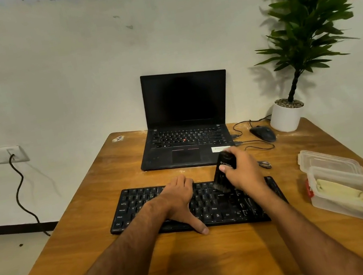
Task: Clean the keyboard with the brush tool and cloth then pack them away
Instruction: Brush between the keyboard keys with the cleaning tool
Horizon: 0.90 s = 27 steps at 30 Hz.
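Wooden table (102,190) against white wall (55,74); left hand (179,198) flat on keyboard (139,205), right hand (242,170) gripping brush tool (222,176).

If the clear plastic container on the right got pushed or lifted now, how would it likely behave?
The clear container looks thin-walled, so probably light and prone to sliding on the smooth wooden table. It is low and wide, so tipping seems unlikely. Only a folded cloth lies inside and its lid is off, so its walls may flex if squeezed.
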Tool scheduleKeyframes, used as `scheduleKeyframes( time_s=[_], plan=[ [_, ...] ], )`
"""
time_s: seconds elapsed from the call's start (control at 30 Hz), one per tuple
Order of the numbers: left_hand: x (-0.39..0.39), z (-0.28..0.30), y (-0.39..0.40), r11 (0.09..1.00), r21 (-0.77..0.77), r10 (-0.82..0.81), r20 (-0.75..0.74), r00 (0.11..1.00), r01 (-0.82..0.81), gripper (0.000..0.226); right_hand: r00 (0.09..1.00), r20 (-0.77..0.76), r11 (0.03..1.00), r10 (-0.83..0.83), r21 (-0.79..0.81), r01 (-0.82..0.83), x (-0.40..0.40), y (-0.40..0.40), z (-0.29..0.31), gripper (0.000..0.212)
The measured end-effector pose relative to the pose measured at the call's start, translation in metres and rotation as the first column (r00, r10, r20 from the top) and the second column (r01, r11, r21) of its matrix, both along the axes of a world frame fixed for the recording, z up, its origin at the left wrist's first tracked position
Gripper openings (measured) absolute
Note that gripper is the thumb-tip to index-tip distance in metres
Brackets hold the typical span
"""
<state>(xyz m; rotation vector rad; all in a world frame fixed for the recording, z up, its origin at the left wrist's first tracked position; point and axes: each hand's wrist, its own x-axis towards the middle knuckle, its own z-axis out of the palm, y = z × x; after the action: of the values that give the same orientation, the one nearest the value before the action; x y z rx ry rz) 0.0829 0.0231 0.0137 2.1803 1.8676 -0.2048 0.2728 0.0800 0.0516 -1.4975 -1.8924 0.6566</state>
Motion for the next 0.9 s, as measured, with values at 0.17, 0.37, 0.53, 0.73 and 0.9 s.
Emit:
scheduleKeyframes(
  time_s=[0.17,0.37,0.53,0.73,0.9],
  plan=[
    [0.0,0.001,-0.001,1.0,0.002,-0.007,0.001,1.0,0.007,0.137,0.995,-0.091,0.999,-0.027,0.044,0.031,-0.007,0.011,0.003,0.042],
    [0.0,0.0,0.0,1.0,0.005,-0.002,0.015,1.0,0.002,0.134,0.984,0.119,0.991,0.13,0.007,-0.132,0.001,-0.004,0.004,0.044],
    [0.0,0.001,0.0,1.0,-0.004,0.013,0.032,0.999,-0.013,0.13,0.979,-0.081,0.981,0.187,-0.029,-0.19,0.0,0.0,0.016,0.035],
    [0.001,0.003,-0.002,1.0,-0.001,0.004,0.005,1.0,-0.004,0.134,0.996,-0.034,0.995,0.087,0.043,-0.085,-0.022,-0.005,-0.001,0.037],
    [0.0,0.002,-0.002,1.0,0.002,0.0,0.009,1.0,0.0,0.131,0.995,0.0,0.988,0.099,0.119,-0.099,-0.027,-0.008,0.0,0.036]
  ],
)
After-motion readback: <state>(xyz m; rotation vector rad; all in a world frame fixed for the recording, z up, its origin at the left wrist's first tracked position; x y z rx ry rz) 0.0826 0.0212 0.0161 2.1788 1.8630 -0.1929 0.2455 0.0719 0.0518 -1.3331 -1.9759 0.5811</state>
